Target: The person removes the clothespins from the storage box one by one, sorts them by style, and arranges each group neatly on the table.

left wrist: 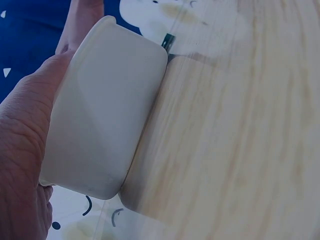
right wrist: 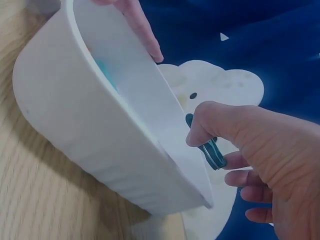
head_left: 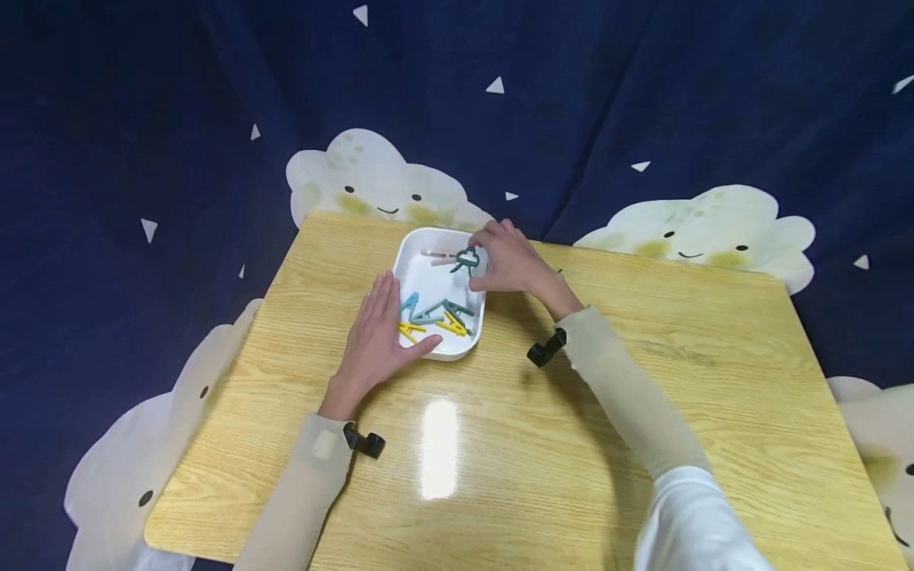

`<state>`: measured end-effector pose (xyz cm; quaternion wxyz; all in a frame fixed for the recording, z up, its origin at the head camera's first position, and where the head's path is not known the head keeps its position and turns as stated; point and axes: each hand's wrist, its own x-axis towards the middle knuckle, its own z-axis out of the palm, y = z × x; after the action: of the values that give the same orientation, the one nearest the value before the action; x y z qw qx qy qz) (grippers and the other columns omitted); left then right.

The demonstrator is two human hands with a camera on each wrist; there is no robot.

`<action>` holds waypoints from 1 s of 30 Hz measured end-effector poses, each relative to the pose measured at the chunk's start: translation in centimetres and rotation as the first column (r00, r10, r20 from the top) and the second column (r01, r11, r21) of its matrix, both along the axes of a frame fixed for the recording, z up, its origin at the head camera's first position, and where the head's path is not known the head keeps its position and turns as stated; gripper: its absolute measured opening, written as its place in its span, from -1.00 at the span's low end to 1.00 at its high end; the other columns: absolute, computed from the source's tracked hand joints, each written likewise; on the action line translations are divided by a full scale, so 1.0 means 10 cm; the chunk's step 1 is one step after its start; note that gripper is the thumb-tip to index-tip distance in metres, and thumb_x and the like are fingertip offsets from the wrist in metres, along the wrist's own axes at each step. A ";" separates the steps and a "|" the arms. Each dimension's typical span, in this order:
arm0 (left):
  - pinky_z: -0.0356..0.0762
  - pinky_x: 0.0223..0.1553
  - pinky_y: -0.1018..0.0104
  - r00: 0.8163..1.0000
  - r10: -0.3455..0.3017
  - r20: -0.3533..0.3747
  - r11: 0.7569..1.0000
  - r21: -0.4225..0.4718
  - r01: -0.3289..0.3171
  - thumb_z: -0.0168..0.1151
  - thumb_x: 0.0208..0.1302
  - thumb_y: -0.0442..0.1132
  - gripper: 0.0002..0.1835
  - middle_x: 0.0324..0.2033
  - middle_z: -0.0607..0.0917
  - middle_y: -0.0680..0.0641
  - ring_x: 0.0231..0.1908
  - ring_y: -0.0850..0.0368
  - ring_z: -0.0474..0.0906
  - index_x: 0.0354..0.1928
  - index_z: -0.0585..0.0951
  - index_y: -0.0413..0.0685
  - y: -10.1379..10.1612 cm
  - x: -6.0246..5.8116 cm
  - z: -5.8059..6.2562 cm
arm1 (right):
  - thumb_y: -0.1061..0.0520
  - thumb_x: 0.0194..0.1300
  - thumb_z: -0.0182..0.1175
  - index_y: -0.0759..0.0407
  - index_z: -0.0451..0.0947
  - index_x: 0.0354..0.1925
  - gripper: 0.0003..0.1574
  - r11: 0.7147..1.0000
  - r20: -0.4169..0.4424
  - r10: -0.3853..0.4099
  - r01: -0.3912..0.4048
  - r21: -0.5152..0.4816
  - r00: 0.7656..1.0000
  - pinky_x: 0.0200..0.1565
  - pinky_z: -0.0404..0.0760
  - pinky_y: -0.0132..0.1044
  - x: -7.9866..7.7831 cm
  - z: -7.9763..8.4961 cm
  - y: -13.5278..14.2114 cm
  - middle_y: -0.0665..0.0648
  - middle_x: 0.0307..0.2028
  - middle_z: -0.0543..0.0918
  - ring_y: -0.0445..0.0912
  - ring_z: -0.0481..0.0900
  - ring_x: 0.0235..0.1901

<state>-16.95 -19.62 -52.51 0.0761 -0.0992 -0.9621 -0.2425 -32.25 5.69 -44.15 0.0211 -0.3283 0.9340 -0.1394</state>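
Note:
A white plastic tub (head_left: 437, 349) stands on the table. My left hand (head_left: 373, 333) rests along its left rim, fingers straight and thumb spread over the near edge. Above the tub's far right part, my right hand (head_left: 510, 260) pinches a dark green clothespin (right wrist: 212, 152) between thumb and fingers. Inside the tub lie yellow clothespins (head_left: 451, 323), a light blue clothespin (head_left: 410, 304), grey-green clothespins (head_left: 428, 314) and pinkish clothespins (head_left: 434, 254). The left wrist view shows the tub's outer wall (left wrist: 107, 110) beside the left hand (left wrist: 27, 130).
The wooden table (head_left: 557, 476) extends around the tub. On it, past the tub's end, is a small dark green piece (left wrist: 168, 43). Behind hangs a dark blue curtain (head_left: 443, 71) with cloud prints. Each wrist carries a small black camera (head_left: 546, 349).

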 end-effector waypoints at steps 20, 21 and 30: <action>-0.26 0.65 0.06 1.000 -0.002 0.002 1.000 0.008 0.002 0.09 0.17 0.66 0.40 0.67 -0.31 -0.09 0.66 0.03 -0.43 0.67 -0.21 -0.19 -0.01 0.00 0.00 | -0.05 -0.01 0.57 0.20 0.61 0.18 -0.20 0.997 0.036 -0.011 0.014 -0.076 0.999 0.07 0.44 0.01 -0.02 0.01 0.49 0.25 0.01 0.58 0.14 0.36 -0.01; -0.26 0.65 0.06 1.000 -0.003 0.000 1.000 0.008 0.003 0.09 0.17 0.66 0.40 0.67 -0.31 -0.09 0.66 0.03 -0.42 0.67 -0.21 -0.19 -0.01 0.00 0.00 | -0.04 -0.01 0.57 0.20 0.60 0.18 -0.20 0.997 0.036 -0.013 0.015 -0.080 0.999 0.07 0.44 0.02 -0.02 0.01 0.51 0.24 0.00 0.58 0.14 0.37 -0.01; -0.25 0.65 0.04 1.000 -0.005 -0.005 1.000 0.025 0.005 0.08 0.17 0.66 0.39 0.67 -0.30 -0.09 0.66 -0.01 -0.38 0.67 -0.19 -0.21 0.01 0.01 0.00 | 0.02 -0.07 0.56 0.26 0.61 0.17 -0.18 0.990 0.005 0.012 -0.011 -0.143 1.000 0.05 0.41 0.04 -0.05 -0.03 0.75 0.31 -0.04 0.62 0.18 0.41 -0.01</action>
<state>-16.86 -19.56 -52.48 0.0791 -0.1014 -0.9585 -0.2543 -32.78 13.16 -44.43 0.0010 -0.3341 0.9196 -0.2068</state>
